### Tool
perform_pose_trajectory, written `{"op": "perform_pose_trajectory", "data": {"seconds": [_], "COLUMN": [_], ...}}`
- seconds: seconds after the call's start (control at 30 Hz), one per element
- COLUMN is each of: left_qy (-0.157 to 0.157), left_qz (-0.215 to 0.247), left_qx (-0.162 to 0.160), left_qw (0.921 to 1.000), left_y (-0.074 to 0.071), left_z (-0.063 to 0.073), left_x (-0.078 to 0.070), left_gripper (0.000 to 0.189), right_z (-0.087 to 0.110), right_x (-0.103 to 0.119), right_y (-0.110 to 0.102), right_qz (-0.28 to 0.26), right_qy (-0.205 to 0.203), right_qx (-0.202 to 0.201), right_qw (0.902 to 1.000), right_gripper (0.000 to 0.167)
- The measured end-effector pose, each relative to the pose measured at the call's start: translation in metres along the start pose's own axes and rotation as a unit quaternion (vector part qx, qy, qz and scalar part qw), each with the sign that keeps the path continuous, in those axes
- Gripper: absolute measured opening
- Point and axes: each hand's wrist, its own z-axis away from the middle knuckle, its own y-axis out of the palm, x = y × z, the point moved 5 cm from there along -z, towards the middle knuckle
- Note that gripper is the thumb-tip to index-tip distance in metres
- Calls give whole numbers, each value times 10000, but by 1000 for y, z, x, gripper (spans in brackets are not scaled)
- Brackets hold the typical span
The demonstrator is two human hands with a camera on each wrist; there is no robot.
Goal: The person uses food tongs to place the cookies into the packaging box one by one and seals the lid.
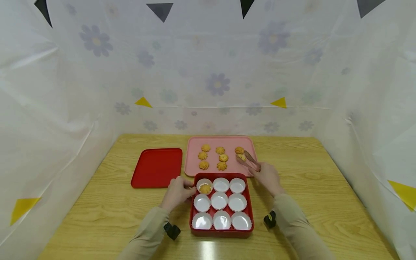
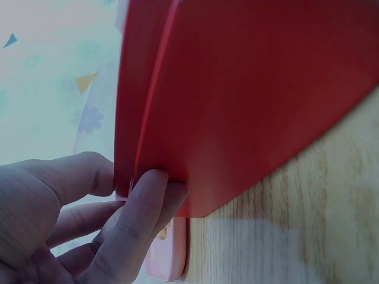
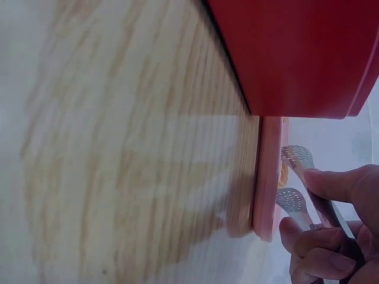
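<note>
My right hand (image 1: 267, 177) holds metal tongs (image 3: 323, 207) with perforated tips. In the head view the tips straddle a pale-centred cookie (image 1: 241, 157) on the pink tray (image 1: 191, 142); whether they squeeze it I cannot tell. Just behind lies a swirled cookie (image 1: 239, 150). My left hand (image 1: 178, 193) pinches the rim of the red box (image 2: 237, 106) near its far left corner, fingertips against the outer wall. Inside the box stand several white paper cups (image 1: 219, 200) in rows. The far left cup contains one cookie (image 1: 205, 189); the other cups hold none.
Several more cookies (image 1: 222, 166) lie on the pink tray behind the box. A flat red lid (image 1: 157, 168) rests to the left of the tray on the wooden table (image 1: 292, 224). Flower-patterned sheeting (image 1: 217, 65) encloses the back and sides.
</note>
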Motion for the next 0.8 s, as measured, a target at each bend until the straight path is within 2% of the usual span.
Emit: {"op": "perform_pose_trajectory", "data": {"seconds": [0.47,0.8], "left_qy": [2,-65], "left_qz": [-135,-175], "left_qx": [-69,-58], "left_qw": [9999,9998], "left_y": [-1,-1], "left_z": [1,1], "left_x": [-2,-2], "left_gripper": [10,11], "right_z": [-3,-4], "right_x": [3,5], "right_y": [4,3], "right_qz": [54,137], "right_qy": [242,151], "right_qx": [113,39], "right_qw": [9996,9998], "right_gripper": [37,35]}}
